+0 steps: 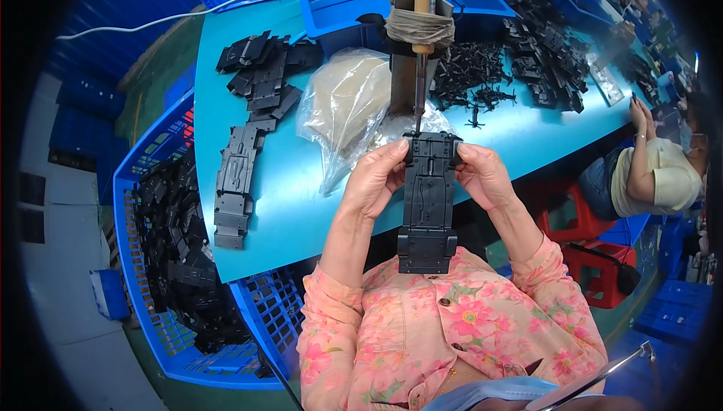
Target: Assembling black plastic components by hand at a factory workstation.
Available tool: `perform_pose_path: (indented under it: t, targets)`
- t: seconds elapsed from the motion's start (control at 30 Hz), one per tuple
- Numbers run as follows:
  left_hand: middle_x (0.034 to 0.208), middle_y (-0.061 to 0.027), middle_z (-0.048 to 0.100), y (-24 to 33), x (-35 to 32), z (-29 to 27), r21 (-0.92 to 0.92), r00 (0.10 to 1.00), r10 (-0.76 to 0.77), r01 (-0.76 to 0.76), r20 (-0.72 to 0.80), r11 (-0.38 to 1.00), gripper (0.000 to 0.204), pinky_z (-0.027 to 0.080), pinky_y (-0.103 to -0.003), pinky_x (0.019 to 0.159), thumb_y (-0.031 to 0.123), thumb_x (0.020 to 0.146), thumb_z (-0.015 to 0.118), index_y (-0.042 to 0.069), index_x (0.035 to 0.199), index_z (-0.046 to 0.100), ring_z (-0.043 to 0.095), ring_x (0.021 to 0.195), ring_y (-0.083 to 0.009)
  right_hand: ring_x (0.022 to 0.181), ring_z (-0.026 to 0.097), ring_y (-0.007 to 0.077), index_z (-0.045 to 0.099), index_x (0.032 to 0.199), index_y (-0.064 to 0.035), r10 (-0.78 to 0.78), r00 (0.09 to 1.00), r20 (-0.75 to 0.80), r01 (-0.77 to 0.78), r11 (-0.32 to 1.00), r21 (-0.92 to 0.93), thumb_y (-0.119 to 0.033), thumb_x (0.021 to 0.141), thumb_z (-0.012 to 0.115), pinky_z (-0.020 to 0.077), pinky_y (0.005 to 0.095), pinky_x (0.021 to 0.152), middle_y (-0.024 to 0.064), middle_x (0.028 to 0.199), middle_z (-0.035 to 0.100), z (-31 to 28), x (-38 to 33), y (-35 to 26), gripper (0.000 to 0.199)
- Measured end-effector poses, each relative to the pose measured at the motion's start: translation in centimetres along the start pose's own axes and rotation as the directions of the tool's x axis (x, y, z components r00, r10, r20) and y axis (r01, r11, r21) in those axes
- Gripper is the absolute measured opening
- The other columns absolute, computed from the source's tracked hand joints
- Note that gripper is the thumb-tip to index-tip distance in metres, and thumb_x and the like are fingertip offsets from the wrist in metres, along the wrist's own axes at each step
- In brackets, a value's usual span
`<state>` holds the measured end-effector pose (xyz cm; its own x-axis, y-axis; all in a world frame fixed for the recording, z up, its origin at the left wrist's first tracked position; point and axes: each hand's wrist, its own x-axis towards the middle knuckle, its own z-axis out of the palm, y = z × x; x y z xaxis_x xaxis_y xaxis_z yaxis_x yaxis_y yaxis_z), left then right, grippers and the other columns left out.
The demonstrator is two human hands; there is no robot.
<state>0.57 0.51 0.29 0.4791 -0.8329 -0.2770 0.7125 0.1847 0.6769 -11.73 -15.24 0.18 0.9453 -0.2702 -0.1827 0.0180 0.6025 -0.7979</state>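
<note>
Looking down through the head view, we see the left hand (376,179) with its thumb closed against its fingers, gripping the upper left corner of a long black plate (429,200); the right hand (486,176) pinches the upper right corner likewise; the plate sits between both hands, in front of the flowered shirt (482,313); above its upper left corner hangs a screwdriver (423,42), and we cannot tell whether the tip touches; behind lies a clear plastic bag (343,102) on the green table (286,219); we find similar plates (237,162) piled left, small black pieces (467,72) heaped right, and a blue basket (126,234) beside the table.
</note>
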Motion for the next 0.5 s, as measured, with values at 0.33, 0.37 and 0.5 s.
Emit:
perform_pose_path:
  t: [0.33,0.37,0.5]
  targets:
    - [0.082,0.0001,0.060,0.03,-0.03,-0.07,0.001,1.000,0.000,0.000,0.009,1.000,0.026,0.044,-0.021,0.064,0.027,0.084,0.056,0.004,0.096,0.059,0.054,0.070,-0.0068,0.082,0.056,0.0129,0.060,0.096,-0.0009,-0.009,1.000,0.004,0.009,1.000,-0.003,-0.023,0.083,0.055,0.0427,0.0294,0.078,0.0058,0.091,0.061,-0.12,0.06,0.21,0.026]
    - [0.082,0.0001,0.060,0.03,-0.03,-0.07,0.000,1.000,-0.002,0.002,0.007,1.000,0.026,0.044,-0.021,0.064,0.027,0.084,0.056,0.004,0.096,0.059,0.054,0.070,-0.0068,0.082,0.056,0.0129,0.060,0.096,-0.0008,-0.010,1.000,-0.001,0.010,1.000,-0.004,-0.023,0.083,0.055,0.0427,0.0295,0.079,0.0060,0.091,0.061,-0.16,0.08,0.24,0.026]
    - [0.083,0.0000,0.060,-0.08,0.11,-0.22,-0.008,1.000,-0.006,0.006,0.010,1.000,0.027,0.044,-0.021,0.064,0.026,0.084,0.056,0.004,0.097,0.059,0.054,0.070,-0.0068,0.082,0.056,0.0130,0.060,0.096,-0.0006,-0.006,1.000,0.007,0.006,1.000,0.004,-0.023,0.083,0.055,0.0426,0.0295,0.079,0.0061,0.091,0.061,-0.14,0.02,0.15,0.026]
